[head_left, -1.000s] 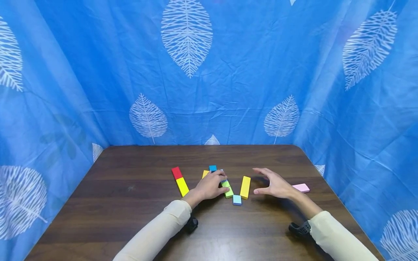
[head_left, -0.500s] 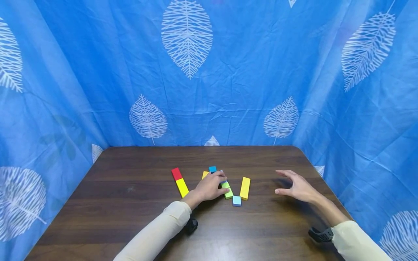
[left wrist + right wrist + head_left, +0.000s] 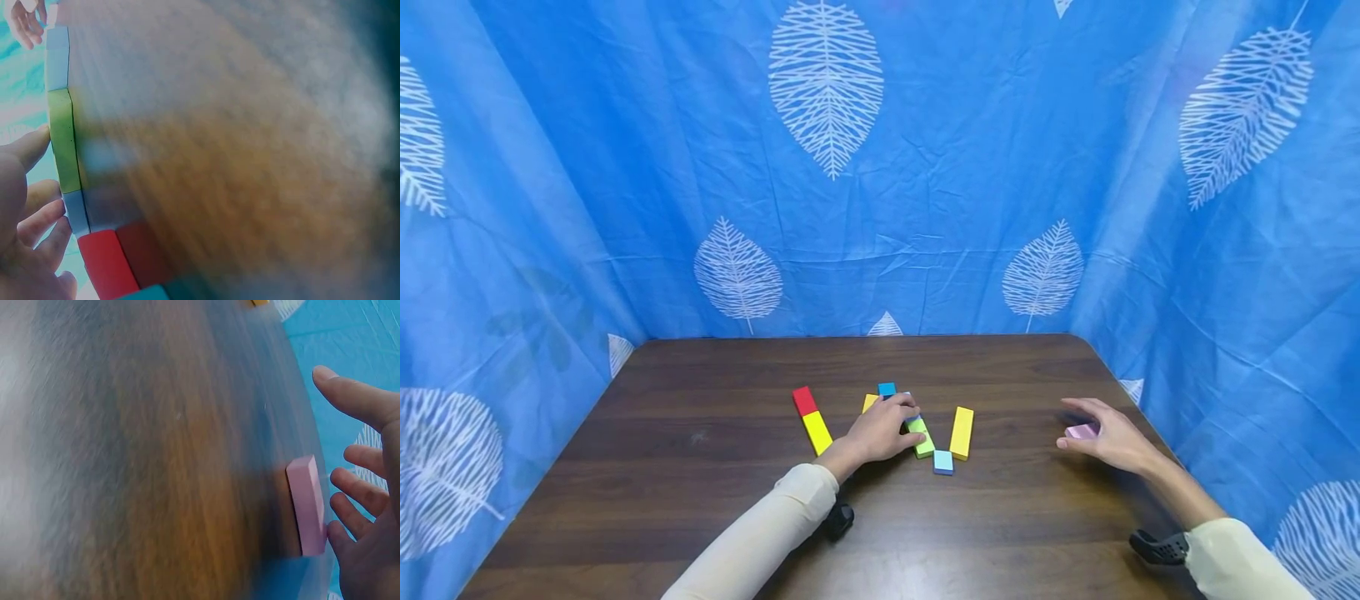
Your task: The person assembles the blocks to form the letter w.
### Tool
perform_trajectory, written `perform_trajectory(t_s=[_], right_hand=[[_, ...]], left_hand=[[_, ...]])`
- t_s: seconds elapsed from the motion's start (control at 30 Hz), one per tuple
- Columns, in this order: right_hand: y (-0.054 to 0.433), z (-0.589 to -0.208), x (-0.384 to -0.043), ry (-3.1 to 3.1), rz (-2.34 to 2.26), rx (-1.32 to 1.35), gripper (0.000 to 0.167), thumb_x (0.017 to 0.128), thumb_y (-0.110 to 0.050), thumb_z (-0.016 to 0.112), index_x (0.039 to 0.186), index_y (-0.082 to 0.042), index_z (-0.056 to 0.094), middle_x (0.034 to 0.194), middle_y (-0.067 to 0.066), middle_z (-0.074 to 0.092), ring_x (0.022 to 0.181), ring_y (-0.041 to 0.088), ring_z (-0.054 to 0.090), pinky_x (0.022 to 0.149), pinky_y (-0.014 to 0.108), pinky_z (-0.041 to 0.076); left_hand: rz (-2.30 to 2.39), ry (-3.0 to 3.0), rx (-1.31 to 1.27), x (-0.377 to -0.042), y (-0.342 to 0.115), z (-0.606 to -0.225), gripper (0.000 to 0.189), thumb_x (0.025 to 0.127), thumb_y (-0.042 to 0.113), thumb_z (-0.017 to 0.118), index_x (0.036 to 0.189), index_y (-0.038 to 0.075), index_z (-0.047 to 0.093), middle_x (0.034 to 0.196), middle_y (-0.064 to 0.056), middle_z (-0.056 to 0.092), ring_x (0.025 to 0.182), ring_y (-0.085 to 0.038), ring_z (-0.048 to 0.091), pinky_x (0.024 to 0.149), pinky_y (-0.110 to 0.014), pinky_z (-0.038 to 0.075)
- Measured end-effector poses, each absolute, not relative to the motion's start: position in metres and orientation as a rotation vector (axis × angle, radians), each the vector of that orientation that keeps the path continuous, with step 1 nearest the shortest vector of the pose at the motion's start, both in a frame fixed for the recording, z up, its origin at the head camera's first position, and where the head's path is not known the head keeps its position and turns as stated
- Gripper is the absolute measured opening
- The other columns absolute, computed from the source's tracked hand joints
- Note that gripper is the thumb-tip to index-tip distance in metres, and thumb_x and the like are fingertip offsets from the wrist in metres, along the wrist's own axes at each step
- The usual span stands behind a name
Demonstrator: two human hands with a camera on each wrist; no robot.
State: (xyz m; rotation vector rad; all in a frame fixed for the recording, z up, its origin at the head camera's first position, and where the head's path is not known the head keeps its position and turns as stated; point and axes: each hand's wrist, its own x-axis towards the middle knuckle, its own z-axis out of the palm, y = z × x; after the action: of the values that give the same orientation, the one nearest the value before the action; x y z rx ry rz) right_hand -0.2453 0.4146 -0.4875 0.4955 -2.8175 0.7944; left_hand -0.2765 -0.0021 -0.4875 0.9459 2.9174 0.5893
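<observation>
My left hand [image 3: 880,429] rests over a row of blocks, fingers slightly bent. In the left wrist view its thumb tip is at the edge of a light green block [image 3: 64,140], and its fingertips are beside a small blue block [image 3: 77,212]. A red block [image 3: 106,262] adjoins the blue one. A light blue block [image 3: 943,462] meets the green block's near end, and a yellow block [image 3: 962,433] slants away from it. At the right, my right hand [image 3: 1108,437] is spread round a pink block [image 3: 307,506], thumb and fingers apart, the little finger right at its side.
Left of the left hand, a red block [image 3: 803,401] and a yellow block [image 3: 817,431] lie end to end. A teal block [image 3: 887,389] shows beyond the left hand, partly hidden. Blue leaf-print cloth [image 3: 880,275] surrounds the dark wooden table [image 3: 700,500].
My right hand has moved right, away from the slanting yellow block, to the pink block, with its thumb and fingers now around it. The left hand has stayed in place.
</observation>
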Motion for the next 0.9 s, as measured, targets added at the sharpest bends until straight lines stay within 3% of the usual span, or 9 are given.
perform_trajectory(t_s=[0.17, 0.43, 0.67, 0.9], right_hand=[[0.424, -0.492, -0.242, -2.816, 0.768, 0.447, 0.077, 0.080, -0.035, 0.089, 0.138, 0.006, 0.059, 0.134, 0.030, 0.058, 0.111, 0.042, 0.058, 0.086, 0.052, 0.046], [0.434, -0.499, -0.238, -2.862, 0.777, 0.376, 0.080, 0.081, -0.037, 0.089, 0.140, 0.007, 0.056, 0.135, 0.034, 0.054, 0.111, 0.044, 0.056, 0.087, 0.054, 0.046], [0.436, -0.507, -0.238, -2.902, 0.691, 0.290, 0.085, 0.081, -0.043, 0.088, 0.133, 0.016, 0.056, 0.127, 0.039, 0.054, 0.113, 0.051, 0.052, 0.089, 0.062, 0.045], [0.435, -0.512, -0.242, -2.873, 0.660, 0.284, 0.068, 0.082, -0.037, 0.087, 0.122, 0.013, 0.063, 0.116, 0.034, 0.060, 0.106, 0.047, 0.056, 0.083, 0.057, 0.046]], left_hand=[[0.575, 2.922, 0.956, -0.276, -0.002, -0.488, 0.051, 0.100, 0.038, 0.071, 0.139, 0.006, 0.066, 0.144, -0.007, 0.058, 0.137, -0.023, 0.050, 0.119, -0.052, 0.030], [0.593, 2.925, 0.967, -0.276, -0.004, -0.489, 0.050, 0.099, 0.037, 0.072, 0.138, 0.006, 0.067, 0.143, -0.008, 0.058, 0.137, -0.023, 0.050, 0.118, -0.054, 0.030], [0.578, 2.924, 0.960, -0.277, -0.003, -0.488, 0.051, 0.099, 0.039, 0.071, 0.139, 0.006, 0.066, 0.143, -0.007, 0.058, 0.138, -0.022, 0.049, 0.119, -0.053, 0.030], [0.566, 2.921, 0.959, -0.279, -0.003, -0.489, 0.052, 0.100, 0.039, 0.071, 0.140, 0.007, 0.066, 0.144, -0.007, 0.057, 0.138, -0.022, 0.050, 0.119, -0.053, 0.030]])
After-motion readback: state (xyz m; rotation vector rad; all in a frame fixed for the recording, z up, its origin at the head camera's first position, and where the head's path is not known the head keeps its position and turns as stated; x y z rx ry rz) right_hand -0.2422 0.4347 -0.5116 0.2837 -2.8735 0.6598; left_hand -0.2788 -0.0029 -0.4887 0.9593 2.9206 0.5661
